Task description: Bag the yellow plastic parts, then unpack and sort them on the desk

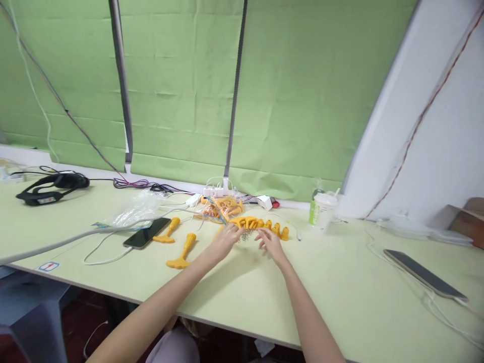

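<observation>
My left hand [226, 241] and my right hand [269, 244] reach out over the pale green table [340, 297], fingers spread and curved over a small heap of tiny metal parts [247, 235]. Just behind the hands lies a row of several yellow plastic pieces [260, 225]. Whether either hand pinches one of the tiny parts is too small to make out. Two yellow T-shaped handles lie left of my left hand, one [183, 252] nearer, one [167, 231] farther. A clear bag of orange-yellow parts [221, 207] sits behind.
A black phone [146, 233] with a white cable lies left; a second phone [425, 275] lies right. A white power strip [217, 191], a white-and-green cup [322, 210], a crumpled clear bag [136, 210] and a black headset [53, 187] line the back. Green partition behind.
</observation>
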`<state>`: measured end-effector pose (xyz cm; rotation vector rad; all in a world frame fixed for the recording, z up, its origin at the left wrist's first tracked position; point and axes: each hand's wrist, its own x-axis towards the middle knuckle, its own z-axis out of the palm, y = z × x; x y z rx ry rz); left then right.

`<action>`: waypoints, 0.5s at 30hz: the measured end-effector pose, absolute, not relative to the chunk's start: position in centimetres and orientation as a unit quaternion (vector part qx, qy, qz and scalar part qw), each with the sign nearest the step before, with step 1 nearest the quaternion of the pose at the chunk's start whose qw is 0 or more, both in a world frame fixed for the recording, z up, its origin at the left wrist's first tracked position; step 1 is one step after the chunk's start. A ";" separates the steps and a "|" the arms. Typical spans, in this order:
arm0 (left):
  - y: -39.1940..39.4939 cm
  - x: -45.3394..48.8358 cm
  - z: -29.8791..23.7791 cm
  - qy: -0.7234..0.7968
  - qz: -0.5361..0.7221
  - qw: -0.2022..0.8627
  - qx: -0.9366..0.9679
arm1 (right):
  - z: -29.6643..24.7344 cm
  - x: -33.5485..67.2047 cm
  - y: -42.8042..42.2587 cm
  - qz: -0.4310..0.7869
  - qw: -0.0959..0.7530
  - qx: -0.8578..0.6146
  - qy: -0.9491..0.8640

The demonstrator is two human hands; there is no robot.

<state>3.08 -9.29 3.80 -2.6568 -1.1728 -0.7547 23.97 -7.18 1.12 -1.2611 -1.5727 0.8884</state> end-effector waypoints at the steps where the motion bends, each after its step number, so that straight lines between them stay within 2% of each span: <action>1: -9.0 4.3 4.1 -0.370 -0.281 0.069 -0.883 | 1.3 23.4 -7.5 0.456 0.435 -0.466 -0.621; 3: -8.5 6.5 4.3 -0.325 -0.320 0.073 -0.887 | 1.5 22.6 -8.1 0.591 0.411 -0.372 -0.586; 5: -7.9 8.4 4.0 -0.270 -0.338 0.077 -0.898 | 1.7 22.6 -8.3 0.641 0.434 -0.310 -0.552; 8: -6.7 10.0 2.7 -0.195 -0.389 0.061 -0.898 | 2.0 23.8 -8.1 0.625 0.521 -0.282 -0.508; 11: -5.2 9.5 1.3 -0.182 -0.455 0.075 -0.868 | 2.5 25.3 -7.8 0.589 0.584 -0.294 -0.475; 15: -2.6 6.1 0.5 -0.264 -0.494 0.189 -0.807 | 3.2 26.6 -8.2 0.591 0.563 -0.330 -0.474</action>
